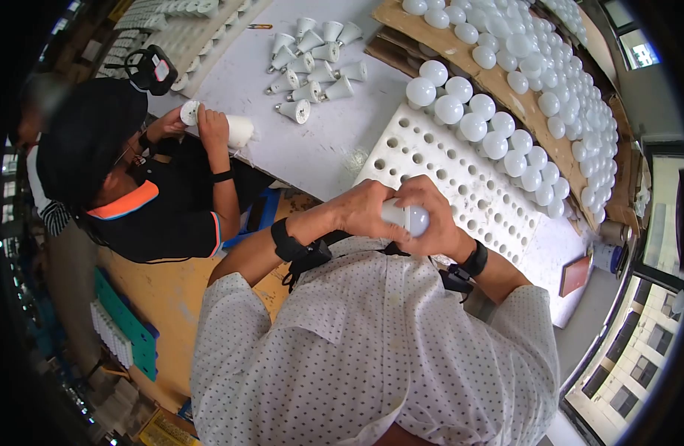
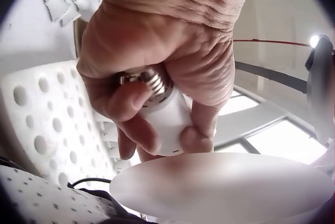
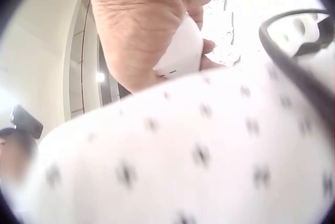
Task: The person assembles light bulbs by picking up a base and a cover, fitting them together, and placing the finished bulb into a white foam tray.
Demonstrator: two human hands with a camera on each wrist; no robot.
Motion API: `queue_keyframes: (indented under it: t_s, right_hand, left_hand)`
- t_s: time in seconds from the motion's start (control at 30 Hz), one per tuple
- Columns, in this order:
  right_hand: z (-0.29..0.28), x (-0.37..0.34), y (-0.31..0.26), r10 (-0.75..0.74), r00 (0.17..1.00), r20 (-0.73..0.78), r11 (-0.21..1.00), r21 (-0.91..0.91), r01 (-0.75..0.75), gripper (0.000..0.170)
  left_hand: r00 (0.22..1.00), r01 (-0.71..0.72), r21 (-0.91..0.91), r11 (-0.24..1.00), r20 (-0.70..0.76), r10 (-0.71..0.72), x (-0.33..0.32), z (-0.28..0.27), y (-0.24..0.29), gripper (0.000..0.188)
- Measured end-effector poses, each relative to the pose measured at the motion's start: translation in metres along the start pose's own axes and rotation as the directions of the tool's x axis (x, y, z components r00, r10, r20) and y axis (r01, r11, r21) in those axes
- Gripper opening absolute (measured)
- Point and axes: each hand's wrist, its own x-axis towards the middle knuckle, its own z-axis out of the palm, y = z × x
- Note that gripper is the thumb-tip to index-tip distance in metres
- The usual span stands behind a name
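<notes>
The left hand (image 1: pixel 363 211) and right hand (image 1: pixel 440 221) together grip one white bulb (image 1: pixel 415 221) (metal screw cap (image 2: pixel 156 84) showing) near the holed tray (image 1: pixel 417 128).

Left fingers (image 2: pixel 129 102) curled round a white bulb (image 2: pixel 170 122), metal screw cap (image 2: pixel 156 85) showing, holed white block (image 2: pixel 42 115) beyond

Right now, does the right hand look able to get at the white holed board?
Probably yes: the white holed board lies just beyond the right hand, with nothing visible in between. The right hand grips a bulb alongside the left hand, though, so it may need to let go first.
</notes>
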Motion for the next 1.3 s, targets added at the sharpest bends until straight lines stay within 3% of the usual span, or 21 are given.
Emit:
queue_keyframes:
  t_s: [0.03,0.07,0.1,0.17,0.23,0.3,0.37,0.47,0.53,0.6,0.67,0.73,0.83,0.9,0.97,1.1,1.17,1.2,1.23,1.27,1.3]
  right_hand:
    - [0.0,0.003,0.005,0.118,0.992,0.031,0.99,0.074,-0.12,0.05]
    - [0.003,0.006,0.008,0.297,0.955,0.008,0.931,0.222,-0.291,0.048]
    - [0.0,0.012,0.014,0.286,0.958,0.013,0.933,0.224,-0.282,0.048]
    - [-0.015,0.023,0.032,0.257,0.963,-0.082,0.961,-0.083,-0.263,0.048]
    - [-0.029,0.04,0.052,0.147,0.979,-0.144,0.916,-0.354,-0.19,0.049]
    - [-0.025,0.059,0.064,0.164,0.978,-0.13,0.897,-0.392,-0.202,0.049]
    - [-0.017,0.063,0.093,0.125,0.992,0.025,0.788,-0.609,-0.084,0.048]
    - [-0.002,0.071,0.095,0.263,0.959,0.104,0.712,-0.692,-0.12,0.051]
    - [-0.011,0.083,0.081,0.261,0.962,0.074,0.682,-0.72,-0.13,0.05]
    - [-0.033,0.094,0.068,0.074,0.996,-0.041,0.802,-0.591,-0.084,0.046]
    - [-0.081,0.11,0.076,0.112,0.963,-0.245,0.762,-0.6,-0.242,0.038]
    - [-0.132,0.133,0.096,0.274,0.846,-0.457,0.663,-0.548,-0.511,0.035]
    - [-0.185,0.144,0.15,0.347,0.762,-0.547,0.266,-0.721,-0.64,0.051]
    - [-0.198,0.147,0.177,0.429,0.73,-0.532,0.19,-0.737,-0.649,0.058]
    - [-0.203,0.148,0.191,0.506,0.686,-0.523,0.196,-0.705,-0.682,0.06]
    - [-0.201,0.149,0.192,0.565,0.604,-0.562,0.156,-0.646,-0.747,0.062]
    - [-0.204,0.139,0.175,0.553,0.595,-0.583,0.153,-0.631,-0.76,0.064]
    - [-0.207,0.126,0.166,0.38,0.671,-0.636,0.379,-0.555,-0.741,0.065]
    - [-0.207,0.116,0.152,0.193,0.69,-0.698,0.589,-0.48,-0.65,0.065]
    - [-0.204,0.099,0.134,0.369,0.667,-0.647,0.793,-0.155,-0.589,0.066]
    - [-0.194,0.08,0.111,0.516,0.669,-0.534,0.849,0.215,-0.484,0.067]
  left_hand:
    - [0.976,0.209,-0.132,0.969,0.09,-0.198,0.002,-0.002,0.0,0.048]
    - [0.97,0.237,-0.222,0.946,0.1,-0.219,0.006,-0.003,-0.014,0.049]
    - [0.971,0.237,-0.219,0.947,0.089,-0.223,0.009,-0.005,-0.032,0.049]
    - [0.951,0.031,-0.203,0.979,-0.294,-0.091,0.008,-0.014,-0.07,0.05]
    - [0.776,0.237,0.021,0.971,-0.605,-0.177,0.002,-0.047,-0.103,0.048]
    - [0.596,0.436,0.19,0.879,-0.794,-0.124,-0.003,-0.08,-0.126,0.045]
    - [0.57,0.502,0.347,0.793,-0.822,-0.001,0.001,-0.106,-0.161,0.046]
    - [0.572,0.501,0.49,0.713,-0.806,0.152,0.013,-0.124,-0.204,0.047]
    - [0.667,0.564,0.614,0.552,-0.733,0.135,0.01,-0.127,-0.206,0.043]
    - [0.673,0.524,0.651,0.549,-0.711,0.202,0.01,-0.129,-0.215,0.04]
    - [0.682,0.479,0.685,0.549,-0.684,0.259,0.012,-0.122,-0.22,0.037]
    - [0.729,0.506,0.646,0.572,-0.675,0.117,0.011,-0.12,-0.214,0.031]
    - [0.766,0.448,0.68,0.58,-0.627,0.142,0.011,-0.114,-0.209,0.03]
    - [0.762,0.473,0.683,0.557,-0.634,0.131,0.011,-0.111,-0.203,0.035]
    - [0.767,0.556,0.535,0.636,-0.625,-0.145,0.009,-0.107,-0.195,0.04]
    - [0.711,0.548,0.436,0.713,-0.693,-0.122,0.004,-0.091,-0.207,0.042]
    - [0.609,0.533,0.166,0.829,-0.756,-0.24,0.0,-0.086,-0.196,0.044]
    - [0.611,0.535,0.165,0.828,-0.753,-0.245,-0.005,-0.08,-0.193,0.044]
    - [0.62,0.301,-0.072,0.951,-0.742,-0.253,-0.011,-0.073,-0.189,0.044]
    - [0.631,0.032,-0.302,0.953,-0.733,-0.254,-0.015,-0.07,-0.184,0.044]
    - [0.635,0.037,-0.305,0.952,-0.729,-0.258,-0.017,-0.067,-0.165,0.044]
